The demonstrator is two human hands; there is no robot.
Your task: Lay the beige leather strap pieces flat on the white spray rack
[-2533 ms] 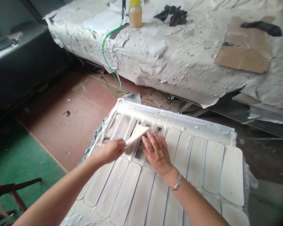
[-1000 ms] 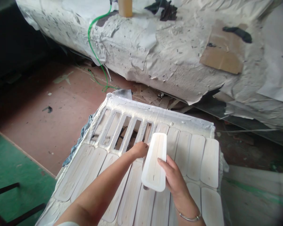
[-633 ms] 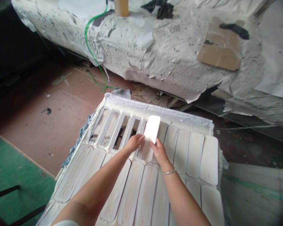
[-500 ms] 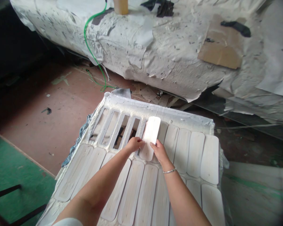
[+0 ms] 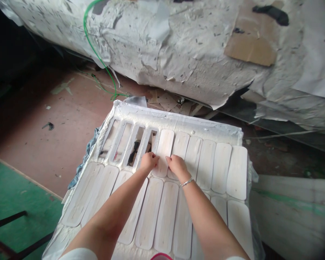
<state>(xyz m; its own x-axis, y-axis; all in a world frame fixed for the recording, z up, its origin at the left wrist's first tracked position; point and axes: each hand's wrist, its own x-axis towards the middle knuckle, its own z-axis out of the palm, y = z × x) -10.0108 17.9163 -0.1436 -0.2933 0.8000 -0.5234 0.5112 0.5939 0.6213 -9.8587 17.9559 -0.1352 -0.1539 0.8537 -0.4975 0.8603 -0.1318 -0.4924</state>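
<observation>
Both hands now press the white slat (image 5: 164, 151) flat into the slotted frame (image 5: 178, 124).
Half a second ago it was tilted up; now this smooth, round-ended strip lies beside four open slots. The left hand (image 5: 148, 161) and right hand (image 5: 176, 165), fingers curled, bear down on its near end, close together on it.

My left hand (image 5: 148, 161) and right hand (image 5: 176, 166) cover the near end of the white slat (image 5: 164, 150). Something dark, perhaps scrap, shows through the open slots (image 5: 137, 146). The green hose (image 5: 97, 54) runs off the top edge.
</observation>
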